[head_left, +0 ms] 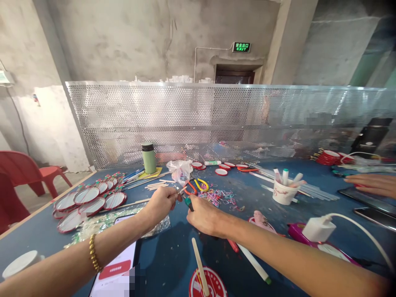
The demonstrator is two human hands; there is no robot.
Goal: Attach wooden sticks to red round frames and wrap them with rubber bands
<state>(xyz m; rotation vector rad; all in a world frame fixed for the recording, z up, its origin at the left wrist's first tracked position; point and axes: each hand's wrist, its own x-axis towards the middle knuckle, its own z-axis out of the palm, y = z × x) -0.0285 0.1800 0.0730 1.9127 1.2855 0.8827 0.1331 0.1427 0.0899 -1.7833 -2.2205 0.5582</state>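
Note:
My left hand [161, 205], with a beaded bracelet at the wrist, is closed in a pinch around a small thin piece, too small to name. Close beside it, my right hand [204, 216] wraps round a tool with a dark green handle [188, 203]; most of the tool is hidden by the fingers. The two hands nearly meet above the blue table. Just beyond them lie orange-and-yellow-handled tools [202, 185] and a heap of small coloured bands [216, 199]. Below the hands, a wooden stick [200, 264] rests across a red printed disc [219, 284].
Red-rimmed white discs [93, 204] are piled at left, near a phone [116, 268]. A green tumbler [149, 160], wooden sticks [156, 185] and a cup of markers [283, 194] stand farther back. At right are a charger [318, 228] and another person's hand [375, 183].

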